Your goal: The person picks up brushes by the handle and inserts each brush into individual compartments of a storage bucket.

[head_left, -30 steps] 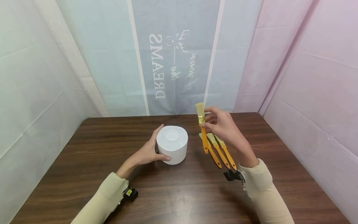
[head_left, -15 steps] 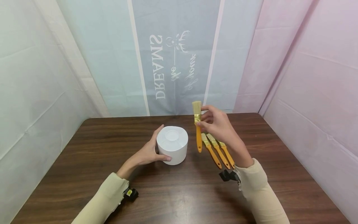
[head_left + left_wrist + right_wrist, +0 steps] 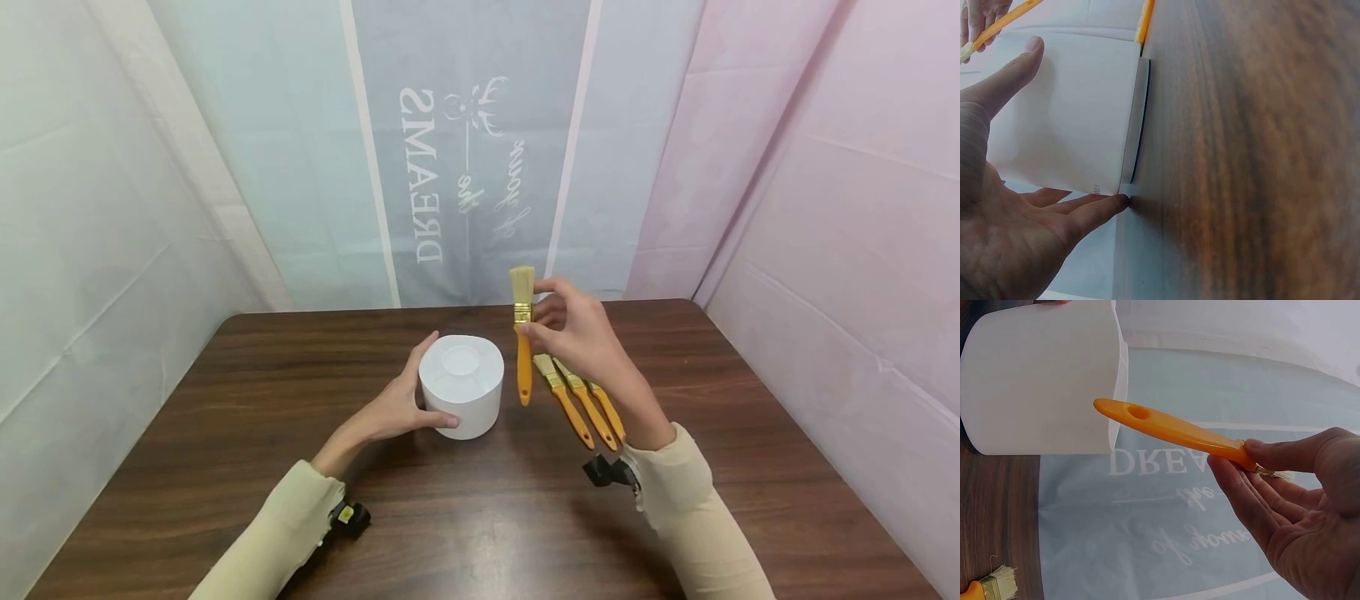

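My left hand (image 3: 396,408) holds a white round container (image 3: 472,410) on the table, thumb at its near side and fingers round the far side. In the left wrist view the thumb and fingers lie on opposite sides of the container (image 3: 1072,119). To its right, my right hand (image 3: 588,333) pinches a paintbrush (image 3: 524,358) with an orange handle, bristles up, above the table. The right wrist view shows thumb and fingertips on the paintbrush (image 3: 1172,428) near its metal band, the handle end toward the container (image 3: 1041,381).
Several more orange-handled paintbrushes (image 3: 576,404) lie side by side on the dark wooden table (image 3: 450,517), partly under my right hand and wrist. Behind the table hangs a blue-grey cloth (image 3: 472,50) with mirrored lettering. Pale cloths hang at both sides.
My right hand has moved left with the paintbrush, closer to the container, and the brush has become more upright. My left hand and the container have stayed in place.
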A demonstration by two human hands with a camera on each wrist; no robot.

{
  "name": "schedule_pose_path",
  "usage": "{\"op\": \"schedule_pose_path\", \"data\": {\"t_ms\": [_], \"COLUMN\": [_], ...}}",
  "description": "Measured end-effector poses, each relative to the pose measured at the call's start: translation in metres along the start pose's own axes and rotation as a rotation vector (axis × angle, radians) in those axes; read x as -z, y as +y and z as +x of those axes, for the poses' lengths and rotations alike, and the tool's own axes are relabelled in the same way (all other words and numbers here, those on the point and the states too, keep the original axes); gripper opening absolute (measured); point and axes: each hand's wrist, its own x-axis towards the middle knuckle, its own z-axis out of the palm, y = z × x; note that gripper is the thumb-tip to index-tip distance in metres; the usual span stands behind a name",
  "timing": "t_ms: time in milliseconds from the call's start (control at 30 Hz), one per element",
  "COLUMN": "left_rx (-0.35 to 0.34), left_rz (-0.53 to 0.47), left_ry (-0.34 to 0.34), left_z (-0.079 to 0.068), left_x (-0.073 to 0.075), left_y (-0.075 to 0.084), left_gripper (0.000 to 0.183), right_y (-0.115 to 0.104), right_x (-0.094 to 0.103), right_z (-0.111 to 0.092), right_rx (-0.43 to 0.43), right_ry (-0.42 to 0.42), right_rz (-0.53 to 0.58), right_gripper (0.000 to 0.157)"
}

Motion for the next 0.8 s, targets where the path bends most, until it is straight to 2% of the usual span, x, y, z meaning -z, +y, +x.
{"op": "schedule_pose_path", "data": {"t_ms": [233, 800], "left_rx": [0.008, 0.023], "left_rz": [0.009, 0.01], "left_ry": [0.003, 0.0], "left_z": [0.0, -0.001], "left_x": [0.0, 0.001], "left_y": [0.001, 0.003], "left_gripper": [0.131, 0.131], "right_y": [-0.002, -0.007], "right_x": [-0.004, -0.011], "right_z": [0.001, -0.001], "right_rx": [0.003, 0.101], "right_ry": [0.003, 0.053], "right_rz": [0.034, 0.008], "right_gripper": [0.052, 0.055]}}
